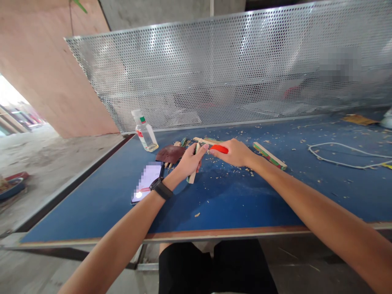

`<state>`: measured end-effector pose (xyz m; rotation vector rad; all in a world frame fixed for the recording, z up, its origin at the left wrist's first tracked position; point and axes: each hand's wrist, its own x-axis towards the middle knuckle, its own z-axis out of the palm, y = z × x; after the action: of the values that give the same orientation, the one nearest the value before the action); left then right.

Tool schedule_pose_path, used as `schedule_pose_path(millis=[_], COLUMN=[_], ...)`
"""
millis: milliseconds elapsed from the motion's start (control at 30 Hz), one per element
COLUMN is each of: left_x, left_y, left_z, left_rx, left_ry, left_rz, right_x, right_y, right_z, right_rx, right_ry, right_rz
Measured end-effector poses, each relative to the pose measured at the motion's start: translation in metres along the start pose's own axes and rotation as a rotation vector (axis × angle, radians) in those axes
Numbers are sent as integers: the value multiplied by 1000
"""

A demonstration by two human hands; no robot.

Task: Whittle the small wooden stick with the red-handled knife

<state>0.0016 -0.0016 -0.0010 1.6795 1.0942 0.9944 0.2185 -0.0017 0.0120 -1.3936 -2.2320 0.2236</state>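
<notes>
The left hand (192, 160) hides part of a slim pale wooden strip (192, 177); the right hand (235, 152), part of a red-handled tool (220, 149). The right edge cuts a looped white cord (337, 143).

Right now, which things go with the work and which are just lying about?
Work:
stick, in the left hand
red tool, in the right hand
shavings, probably
loose stick, probably

Lying about, it seems:
bottle
phone
cord

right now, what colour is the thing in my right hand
The object in your right hand is bright orange-red, seen in the head view.
</notes>
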Motion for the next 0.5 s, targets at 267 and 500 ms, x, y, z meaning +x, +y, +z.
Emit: schedule_pose_path(millis=[267, 500], left_x=[-4, -7], left_y=[6, 10], left_z=[0, -1], left_rx=[10, 27], left_ry=[15, 15], left_rz=[-8, -10], right_x=[0, 1], right_y=[-2, 0], right_z=[1, 3], right_rx=[-14, -25], right_ry=[-20, 0], right_rz=[-4, -8])
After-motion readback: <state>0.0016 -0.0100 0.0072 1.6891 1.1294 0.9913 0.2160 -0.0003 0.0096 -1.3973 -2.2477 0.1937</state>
